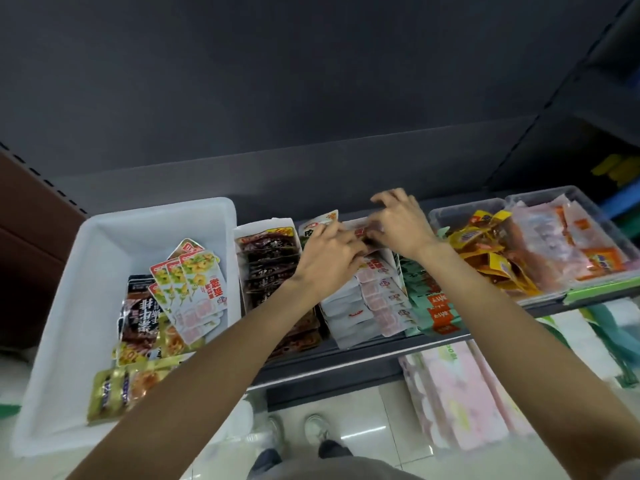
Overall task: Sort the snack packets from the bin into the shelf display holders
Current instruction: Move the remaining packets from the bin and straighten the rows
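Packets (188,289) remained piled in the white bin (69,306) on the shelf, so much sorting was left. Your left hand (329,252) and right hand (401,223) both pinched a white packet (358,228) at the already well-filled middle holder (367,299).

Only one view here, a wide-angle cam worn on the person's head. It looked forward and steeply down over both outstretched forearms at the shelf (363,358), close enough that the white bin (62,323) and the display holders (277,225) filled the middle. The person's own shoes (317,427) on the floor showed at the bottom, and the edges bent from the wide lens.
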A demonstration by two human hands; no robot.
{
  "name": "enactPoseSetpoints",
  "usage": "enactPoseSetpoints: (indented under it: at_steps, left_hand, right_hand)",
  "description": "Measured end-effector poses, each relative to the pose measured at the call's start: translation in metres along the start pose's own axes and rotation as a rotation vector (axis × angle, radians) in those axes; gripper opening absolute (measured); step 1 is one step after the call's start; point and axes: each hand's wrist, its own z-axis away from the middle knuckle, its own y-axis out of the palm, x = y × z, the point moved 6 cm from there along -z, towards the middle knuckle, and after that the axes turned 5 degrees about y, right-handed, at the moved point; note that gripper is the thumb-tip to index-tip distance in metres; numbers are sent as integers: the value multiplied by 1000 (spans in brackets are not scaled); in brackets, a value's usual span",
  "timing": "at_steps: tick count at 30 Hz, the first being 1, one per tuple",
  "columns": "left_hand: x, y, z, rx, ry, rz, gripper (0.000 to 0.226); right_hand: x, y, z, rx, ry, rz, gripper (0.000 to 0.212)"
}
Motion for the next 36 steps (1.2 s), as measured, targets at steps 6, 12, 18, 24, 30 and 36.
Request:
enactPoseSetpoints:
  at_steps: [6, 12, 18, 24, 30, 36]
  left_hand:
    - [35, -75, 92, -363, -146, 236, 24]
    - [134, -86, 245, -321, -670, 219, 25]
    - [192, -51, 290, -43, -734, 203, 32]
    - [211, -9, 284, 183, -530, 87, 41]
    - [217, -9, 283, 59, -629, 123, 34]
    - [215, -64, 273, -241, -547, 238, 51]
  right_hand:
    - [80, -63, 53, -303, -144, -435, 20]
    - [217, -36, 55, -56, -219, -735, 16]
    - [320, 40, 0, 239, -113, -577, 24]
    - [332, 107, -31, 301, 171, -144, 27]
    - [336, 115, -33, 168, 278, -396, 46]
    - [324, 52, -19, 326, -75, -614, 67]
